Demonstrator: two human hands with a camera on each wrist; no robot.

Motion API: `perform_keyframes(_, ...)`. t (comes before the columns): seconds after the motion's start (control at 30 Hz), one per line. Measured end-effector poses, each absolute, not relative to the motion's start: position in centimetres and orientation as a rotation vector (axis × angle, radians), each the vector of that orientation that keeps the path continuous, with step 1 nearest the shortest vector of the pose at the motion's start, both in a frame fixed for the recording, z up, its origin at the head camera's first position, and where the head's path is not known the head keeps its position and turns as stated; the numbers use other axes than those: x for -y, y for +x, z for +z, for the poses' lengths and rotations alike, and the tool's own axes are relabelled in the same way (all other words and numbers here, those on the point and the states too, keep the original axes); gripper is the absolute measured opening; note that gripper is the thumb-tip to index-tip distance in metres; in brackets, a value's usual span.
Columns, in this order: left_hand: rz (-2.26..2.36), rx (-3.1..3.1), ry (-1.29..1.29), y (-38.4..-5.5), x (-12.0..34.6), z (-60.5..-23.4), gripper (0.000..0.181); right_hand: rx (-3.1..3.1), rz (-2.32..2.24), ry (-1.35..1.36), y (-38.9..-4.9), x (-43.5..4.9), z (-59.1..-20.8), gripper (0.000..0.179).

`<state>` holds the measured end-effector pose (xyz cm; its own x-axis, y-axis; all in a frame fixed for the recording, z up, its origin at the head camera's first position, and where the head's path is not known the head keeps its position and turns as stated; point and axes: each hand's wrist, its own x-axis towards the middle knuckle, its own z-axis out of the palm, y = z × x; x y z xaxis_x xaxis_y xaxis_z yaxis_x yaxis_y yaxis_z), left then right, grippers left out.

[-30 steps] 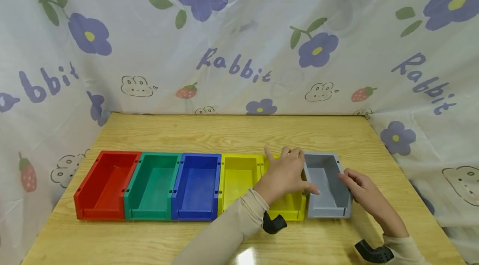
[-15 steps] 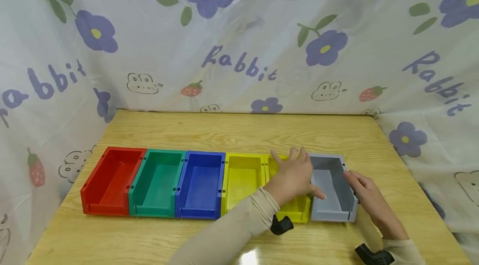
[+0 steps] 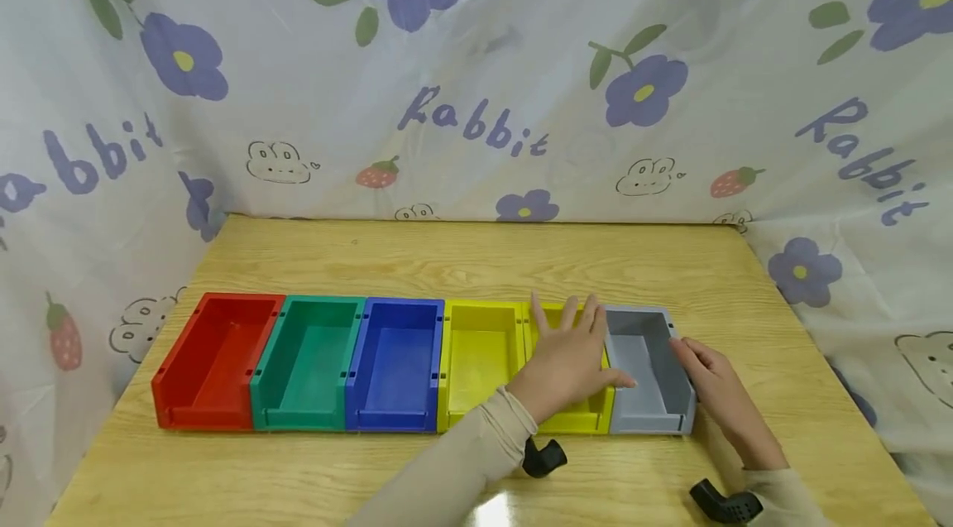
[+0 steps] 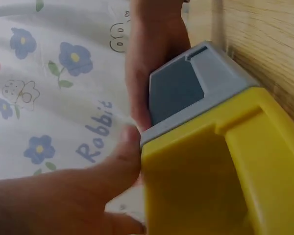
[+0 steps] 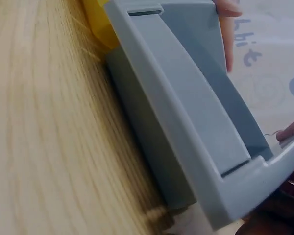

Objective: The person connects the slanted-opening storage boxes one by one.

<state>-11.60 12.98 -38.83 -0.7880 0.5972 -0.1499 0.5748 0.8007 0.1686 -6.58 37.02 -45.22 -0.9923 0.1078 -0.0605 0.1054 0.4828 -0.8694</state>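
Observation:
At the right end of a row of plastic bins stands a grey bin [image 3: 649,423], its left wall against the neighbouring yellow bin [image 3: 573,424]. My right hand [image 3: 719,386] grips the grey bin's right wall, thumb over the rim and fingers outside. My left hand [image 3: 563,363] lies spread over the yellow bin, fingers stretched toward its back rim. The left thumb reaches across to the grey bin's left rim. In the left wrist view, the grey rim [image 4: 181,116] and the yellow rim [image 4: 196,128] sit flush. The left hand hides part of the yellow bin's inside.
Another yellow bin [image 3: 479,345], a blue bin [image 3: 395,370], a green bin [image 3: 308,370] and a red bin [image 3: 212,370] continue the row leftward. They stand on a wooden table [image 3: 476,262]. A patterned cloth [image 3: 476,47] closes off the back and sides.
The grey bin has shifted left against the yellow bin, closing the narrow gap between them. My left fingers have straightened and spread; my right hand has moved left with the grey bin.

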Motion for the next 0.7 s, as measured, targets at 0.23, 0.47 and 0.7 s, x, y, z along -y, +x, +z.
perform_keyframes(0.23,0.809,-2.847,0.898,-13.0,-3.0,-34.8,0.05,2.698,1.502,-0.24,-7.4,-39.5,-45.2,0.051)
perform_keyframes(0.47,1.105,-3.052,0.334,-15.4,10.1,-34.9,0.042,2.758,1.36,-0.339,-8.5,-44.3,-43.9,0.048)
perform_keyframes(0.7,1.055,-3.068,0.282,-15.5,13.4,-37.0,0.039,2.664,1.25,-0.271,-9.5,-44.7,-43.7,0.049)
